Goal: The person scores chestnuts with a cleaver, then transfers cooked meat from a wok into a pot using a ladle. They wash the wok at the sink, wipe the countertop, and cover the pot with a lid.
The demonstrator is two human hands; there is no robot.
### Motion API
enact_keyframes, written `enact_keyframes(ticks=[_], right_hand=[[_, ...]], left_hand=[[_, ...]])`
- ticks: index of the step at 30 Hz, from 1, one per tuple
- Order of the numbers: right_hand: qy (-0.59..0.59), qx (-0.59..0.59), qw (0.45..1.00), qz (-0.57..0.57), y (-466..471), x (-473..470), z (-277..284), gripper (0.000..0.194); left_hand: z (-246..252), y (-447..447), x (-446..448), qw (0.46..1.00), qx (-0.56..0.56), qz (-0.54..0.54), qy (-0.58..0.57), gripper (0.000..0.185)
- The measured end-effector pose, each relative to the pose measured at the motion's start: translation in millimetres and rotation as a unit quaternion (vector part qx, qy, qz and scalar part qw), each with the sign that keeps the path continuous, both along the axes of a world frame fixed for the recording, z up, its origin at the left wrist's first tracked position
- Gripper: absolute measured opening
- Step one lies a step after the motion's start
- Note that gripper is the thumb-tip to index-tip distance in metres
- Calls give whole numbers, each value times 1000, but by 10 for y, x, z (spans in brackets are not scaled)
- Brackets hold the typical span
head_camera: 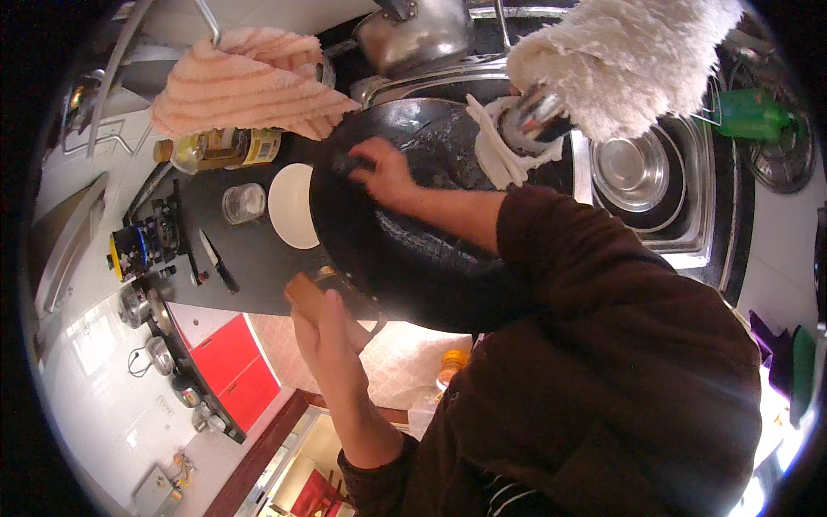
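Observation:
A large black wok (pixel 413 271) is tilted over the sink edge, its inside wet and shiny. My left hand (pixel 326 323) grips the wok's handle (pixel 303 294), a brown grip on a metal bracket, at the near left rim. Inside the wok, my right hand (pixel 384 171) reaches to the far left wall with fingers bent. A dark patch lies between those fingers; whether it is a held scrubber or the wok's surface, I cannot tell. Partly hidden behind the wok's left rim sits a white bowl (pixel 291 207).
On the dark counter (pixel 258 271) lie a knife (pixel 218 262), a small clear container (pixel 244 203) and an oil bottle (pixel 226 150). A pink towel (pixel 245 84) and a white towel (pixel 620 58) hang above. A metal bowl (pixel 630 171) sits in the sink basin (pixel 701 220); a saucepan (pixel 413 35) stands behind.

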State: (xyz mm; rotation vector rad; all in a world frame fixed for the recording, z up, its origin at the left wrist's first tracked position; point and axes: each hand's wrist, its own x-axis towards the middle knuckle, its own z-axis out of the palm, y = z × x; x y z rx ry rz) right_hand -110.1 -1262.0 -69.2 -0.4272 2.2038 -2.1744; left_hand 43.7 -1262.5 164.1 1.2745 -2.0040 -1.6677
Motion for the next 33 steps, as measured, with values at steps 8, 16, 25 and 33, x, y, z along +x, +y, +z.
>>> enact_keyframes(ticks=[8,16,25,33], right_hand=[[-82,-106,843,521,1857,891,443,31],[57,380,841,380,2314,-333,-426,32],[108,242,909,321,1678,190,-745,36],[-42,11,867,496,1647,984,473,28]], left_hand=[[-5,-4,1,999,-2,20,-30,32],[23,17,-30,998,-4,33,-46,27],[47,45,-52,1000,3,11,-22,32],[-16,26,-23,1000,6,18,0,43]])
